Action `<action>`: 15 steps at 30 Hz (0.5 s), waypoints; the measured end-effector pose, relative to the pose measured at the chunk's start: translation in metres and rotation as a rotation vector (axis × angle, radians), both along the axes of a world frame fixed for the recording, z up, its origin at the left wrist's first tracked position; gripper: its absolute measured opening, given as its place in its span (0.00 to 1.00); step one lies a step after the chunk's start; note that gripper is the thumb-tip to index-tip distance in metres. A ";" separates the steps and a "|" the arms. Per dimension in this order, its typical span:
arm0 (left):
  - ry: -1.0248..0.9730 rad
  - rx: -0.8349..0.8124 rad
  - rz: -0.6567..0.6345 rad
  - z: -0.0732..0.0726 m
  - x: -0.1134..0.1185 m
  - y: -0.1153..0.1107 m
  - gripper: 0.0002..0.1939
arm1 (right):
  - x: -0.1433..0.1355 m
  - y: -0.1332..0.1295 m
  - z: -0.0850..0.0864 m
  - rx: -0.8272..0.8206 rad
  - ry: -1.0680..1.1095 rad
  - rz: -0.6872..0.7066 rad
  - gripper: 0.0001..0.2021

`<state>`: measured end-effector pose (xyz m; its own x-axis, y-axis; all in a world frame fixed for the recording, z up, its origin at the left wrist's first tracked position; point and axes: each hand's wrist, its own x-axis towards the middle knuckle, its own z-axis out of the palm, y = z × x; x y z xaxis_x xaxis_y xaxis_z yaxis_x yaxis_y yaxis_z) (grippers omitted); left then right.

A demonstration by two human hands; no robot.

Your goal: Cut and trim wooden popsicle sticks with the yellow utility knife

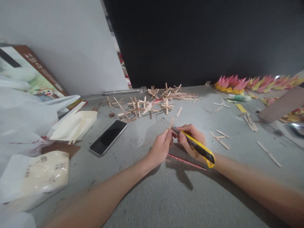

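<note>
My left hand [160,146] pinches a short wooden craft stick [171,122], whose upper end pokes out above the fingertips. My right hand [193,139] is closed around a yellow and black utility knife [199,147]. The knife's metal tip meets the stick by my left fingers; the exact contact is hidden. Beneath both hands a thin red wavy strip [187,162] lies on the grey table [142,202]. Just beyond them rests a loose stick piece [179,111], and farther back is a pile of crossed craft sticks [144,106].
Left of my hands lies a phone [108,137], with a cream tray [89,122] holding chopsticks, plastic bags [26,117] and a wrapped packet [47,171] farther left. On the right are loose sticks [268,153], a glue tube [239,98] and pink-yellow folded paper pieces [231,84].
</note>
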<state>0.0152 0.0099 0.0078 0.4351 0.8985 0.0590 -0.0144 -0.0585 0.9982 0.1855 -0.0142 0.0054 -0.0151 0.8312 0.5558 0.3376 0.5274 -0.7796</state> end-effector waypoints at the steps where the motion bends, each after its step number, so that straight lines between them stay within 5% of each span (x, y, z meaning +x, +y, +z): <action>1: 0.017 0.014 0.008 0.001 0.000 -0.001 0.23 | 0.000 0.000 -0.001 -0.004 -0.002 -0.004 0.07; 15: 0.268 0.200 0.080 0.005 -0.003 -0.003 0.22 | -0.001 -0.001 -0.001 0.047 -0.089 -0.025 0.06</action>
<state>0.0122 0.0065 0.0123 0.3876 0.9125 0.1308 0.2596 -0.2442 0.9343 0.1848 -0.0155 0.0042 -0.0451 0.8050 0.5915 0.4178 0.5530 -0.7208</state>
